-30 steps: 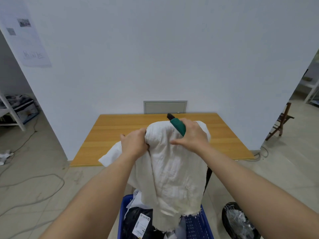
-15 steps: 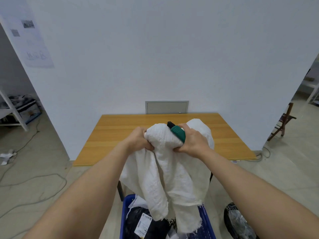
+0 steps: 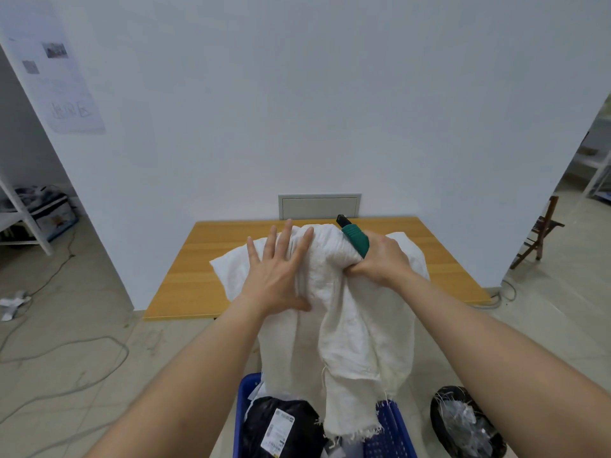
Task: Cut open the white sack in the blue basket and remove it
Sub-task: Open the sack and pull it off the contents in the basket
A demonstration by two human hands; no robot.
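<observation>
The white sack hangs bunched in the air above the blue basket, its frayed lower edge dangling over the basket's rim. My right hand grips the gathered top of the sack together with a green-handled cutter, whose black tip points up and away. My left hand lies flat on the sack's left side with its fingers spread straight. A loose flap of the sack spreads out to the left over the wooden table.
Black parcels with white labels fill the basket. A black bag of clear plastic scraps sits on the floor at the right. Cables trail across the floor at the left; a wooden chair stands at the far right.
My left hand has let go of the sack's top and now lies flat with fingers spread. A flap of the sack has spread left over the table. My right hand keeps its grip.
</observation>
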